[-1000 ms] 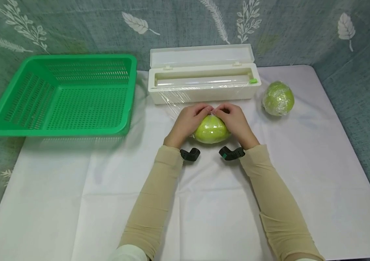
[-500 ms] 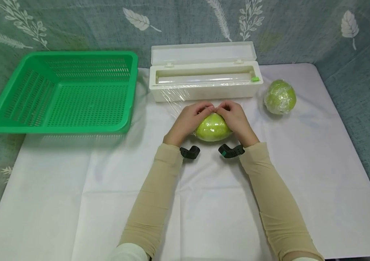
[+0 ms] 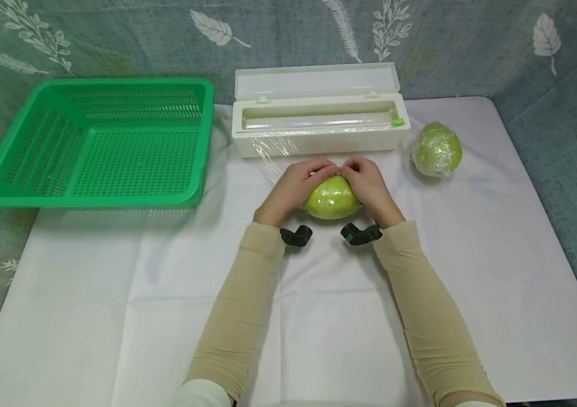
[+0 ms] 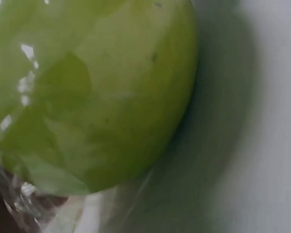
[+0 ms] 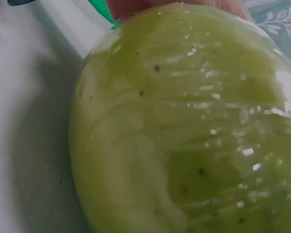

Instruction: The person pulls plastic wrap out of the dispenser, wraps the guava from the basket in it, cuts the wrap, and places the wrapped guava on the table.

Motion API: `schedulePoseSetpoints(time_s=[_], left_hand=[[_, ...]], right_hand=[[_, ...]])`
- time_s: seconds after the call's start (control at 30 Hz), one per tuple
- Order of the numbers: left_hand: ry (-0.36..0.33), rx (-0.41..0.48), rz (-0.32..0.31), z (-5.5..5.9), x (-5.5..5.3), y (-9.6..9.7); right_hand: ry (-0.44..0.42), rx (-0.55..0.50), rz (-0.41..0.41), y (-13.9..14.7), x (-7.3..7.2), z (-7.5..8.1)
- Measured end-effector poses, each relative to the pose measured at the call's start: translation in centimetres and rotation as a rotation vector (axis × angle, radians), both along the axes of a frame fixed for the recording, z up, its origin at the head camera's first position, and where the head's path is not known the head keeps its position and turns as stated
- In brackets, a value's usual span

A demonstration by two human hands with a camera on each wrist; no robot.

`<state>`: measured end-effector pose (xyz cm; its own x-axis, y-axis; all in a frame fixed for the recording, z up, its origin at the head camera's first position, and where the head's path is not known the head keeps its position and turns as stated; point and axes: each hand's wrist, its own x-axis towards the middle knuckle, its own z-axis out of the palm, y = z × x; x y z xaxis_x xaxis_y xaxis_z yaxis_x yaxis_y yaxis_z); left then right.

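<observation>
A round green fruit (image 3: 333, 199) under glossy cling film sits on the white cloth between both hands. My left hand (image 3: 295, 183) curls along its left side, and my right hand (image 3: 368, 183) mirrors it on the right. Thumbs and fingertips meet over the far top of the fruit, pinching gathered cling film there; the fingers largely hide the pinched part. Up close in the left wrist view, the fruit (image 4: 111, 97) has crumpled film at lower left. Tight creases of film and small dark specks cover the fruit (image 5: 184, 121) in the right wrist view.
Behind the hands stands a white cling film dispenser (image 3: 319, 142), lid up, with loose film (image 3: 267, 155) trailing over its front left. Another wrapped green fruit (image 3: 437, 150) lies to the right. A green plastic basket (image 3: 90, 200) stands at left. A leaf-patterned curtain (image 3: 293, 34) hangs behind.
Both hands stay at the fruit; their fingertips have shifted slightly right and drawn closer together, covering the film twist that showed earlier. The view has tilted a little.
</observation>
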<state>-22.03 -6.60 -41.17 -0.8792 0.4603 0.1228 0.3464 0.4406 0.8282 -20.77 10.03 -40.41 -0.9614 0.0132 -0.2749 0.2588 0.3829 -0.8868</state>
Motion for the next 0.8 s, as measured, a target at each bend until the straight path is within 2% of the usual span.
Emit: schedulePoseSetpoints(time_s=[0.17,0.27,0.4,0.63,0.8], left_hand=[[0.098,0.033,-0.015,0.09,-0.02,0.11],[0.118,0.057,-0.026,0.07,-0.02,0.14],[0.088,0.077,-0.034,-0.01,-0.04,0.15],[-0.004,0.061,0.007,0.15,0.08,0.29],[-0.003,0.007,0.033,0.29,0.21,0.30]], right_hand=[[0.000,0.005,0.000,0.07,0.05,0.13],[-0.002,0.006,0.004,0.08,0.14,0.19],[-0.001,0.008,0.006,0.09,0.16,0.22],[0.004,0.041,-0.009,0.28,-0.05,0.02],[0.079,0.072,-0.037,0.13,0.03,-0.28]])
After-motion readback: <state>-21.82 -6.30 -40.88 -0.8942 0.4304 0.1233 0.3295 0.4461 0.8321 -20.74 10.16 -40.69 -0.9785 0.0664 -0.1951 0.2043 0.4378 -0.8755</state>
